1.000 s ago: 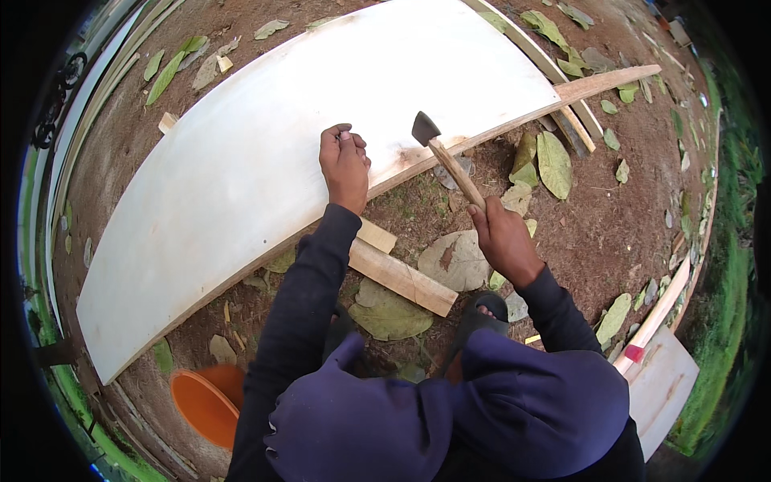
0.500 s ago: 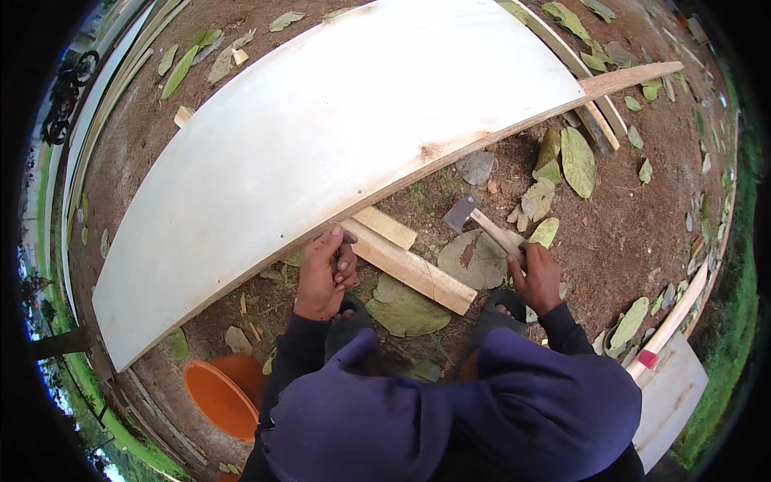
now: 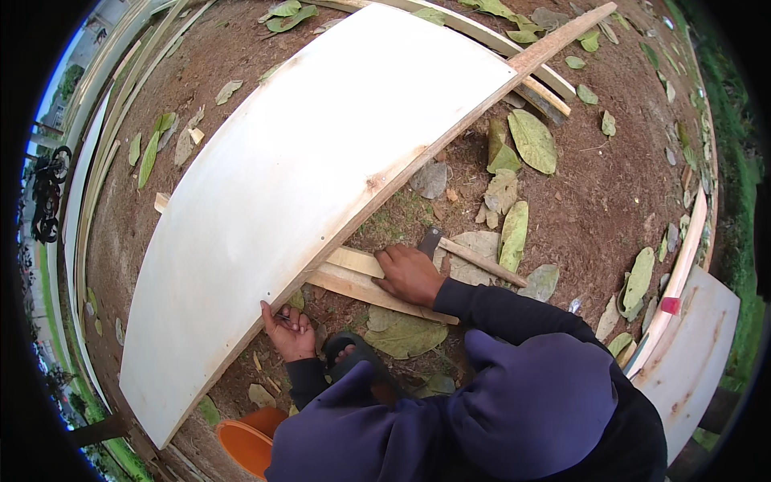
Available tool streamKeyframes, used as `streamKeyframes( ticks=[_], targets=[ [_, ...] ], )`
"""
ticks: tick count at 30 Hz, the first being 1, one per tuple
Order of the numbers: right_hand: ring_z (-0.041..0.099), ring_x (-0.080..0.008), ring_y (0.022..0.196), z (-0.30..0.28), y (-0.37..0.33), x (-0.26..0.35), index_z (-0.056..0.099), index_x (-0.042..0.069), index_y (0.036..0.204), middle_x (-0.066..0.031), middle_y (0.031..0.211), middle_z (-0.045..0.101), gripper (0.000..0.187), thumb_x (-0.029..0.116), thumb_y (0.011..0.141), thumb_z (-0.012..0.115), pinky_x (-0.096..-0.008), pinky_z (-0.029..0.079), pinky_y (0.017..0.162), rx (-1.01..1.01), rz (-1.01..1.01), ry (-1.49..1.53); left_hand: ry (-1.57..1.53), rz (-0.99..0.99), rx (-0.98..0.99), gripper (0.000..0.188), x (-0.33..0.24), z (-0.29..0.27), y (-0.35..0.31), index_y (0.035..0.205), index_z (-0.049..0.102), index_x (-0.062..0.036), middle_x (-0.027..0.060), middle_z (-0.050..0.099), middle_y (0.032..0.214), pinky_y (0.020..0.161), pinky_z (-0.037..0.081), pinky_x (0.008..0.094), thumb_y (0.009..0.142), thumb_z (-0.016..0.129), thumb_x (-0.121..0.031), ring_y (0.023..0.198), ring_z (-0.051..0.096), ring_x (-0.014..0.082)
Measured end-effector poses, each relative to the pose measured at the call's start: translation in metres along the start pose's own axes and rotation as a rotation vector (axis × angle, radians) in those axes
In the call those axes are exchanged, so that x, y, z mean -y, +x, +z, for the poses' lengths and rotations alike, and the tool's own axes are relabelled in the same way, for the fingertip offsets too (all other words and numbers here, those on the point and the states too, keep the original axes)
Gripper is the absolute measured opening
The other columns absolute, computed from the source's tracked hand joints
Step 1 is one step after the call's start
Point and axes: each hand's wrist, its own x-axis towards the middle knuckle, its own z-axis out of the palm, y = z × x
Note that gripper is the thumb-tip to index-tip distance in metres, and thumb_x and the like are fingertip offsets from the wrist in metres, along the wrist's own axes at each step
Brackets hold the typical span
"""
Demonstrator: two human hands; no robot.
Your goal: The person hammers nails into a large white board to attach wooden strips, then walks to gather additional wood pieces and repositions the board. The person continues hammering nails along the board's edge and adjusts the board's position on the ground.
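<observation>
A large pale board with a curved far edge lies slantwise before me. My left hand is at its near edge, index finger touching the rim and the other fingers curled around something small and dark, too small to name. My right hand is closed over the end of a short piece of wood that sticks out from under the board. Beside that lies a longer piece of lumber. A hatchet rests on dry leaves just right of my right hand, its dark head partly behind the knuckles.
An orange bucket stands at the lower left. Large leaves are scattered over the brown soil. More lumber lies beyond the board's right end, and a smaller board lies at the lower right. A motorcycle is parked far left.
My right hand has let go of the hatchet, which now lies on the ground, and has moved left onto the short piece of wood. My left hand has slid left along the board's edge. The view has shifted.
</observation>
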Motion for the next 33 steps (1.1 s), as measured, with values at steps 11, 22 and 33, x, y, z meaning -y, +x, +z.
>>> streamKeyframes(
  ticks=[11,22,33],
  targets=[
    [0.061,-0.0359,0.096,-0.019,0.003,-0.017,0.054,-0.004,0.116,-0.0201,0.102,0.062,0.042,0.024,0.086,0.065,-0.0438,0.052,0.083,-0.129,0.061,-0.042,-0.026,-0.004,-0.012,0.034,-0.01,0.012,-0.011,0.099,0.053,-0.0102,-0.0002,0.044,0.065,0.039,0.024,0.0239,0.09,0.071,-0.038,0.044,0.032,0.0089],
    [0.061,-0.0439,0.097,-0.096,-0.005,-0.128,0.052,-0.002,0.123,-0.0256,0.107,0.062,0.043,0.017,0.087,0.068,-0.0492,0.05,0.082,-0.406,0.399,-0.158,0.057,0.064,-0.056,0.038,-0.016,0.028,-0.025,0.11,0.049,-0.0116,0.0003,0.044,0.068,0.038,0.024,0.0244,0.093,0.067,-0.04,0.044,0.031,0.0087],
    [0.061,-0.0438,0.101,-0.118,0.003,-0.182,0.056,-0.002,0.119,-0.0237,0.109,0.063,0.044,0.025,0.088,0.07,-0.047,0.05,0.085,-0.56,0.512,-0.183,0.144,0.036,-0.039,0.037,-0.012,0.022,-0.021,0.108,0.05,-0.0111,0.0001,0.044,0.069,0.039,0.026,0.0238,0.095,0.064,-0.042,0.046,0.033,0.0089]
  ],
)
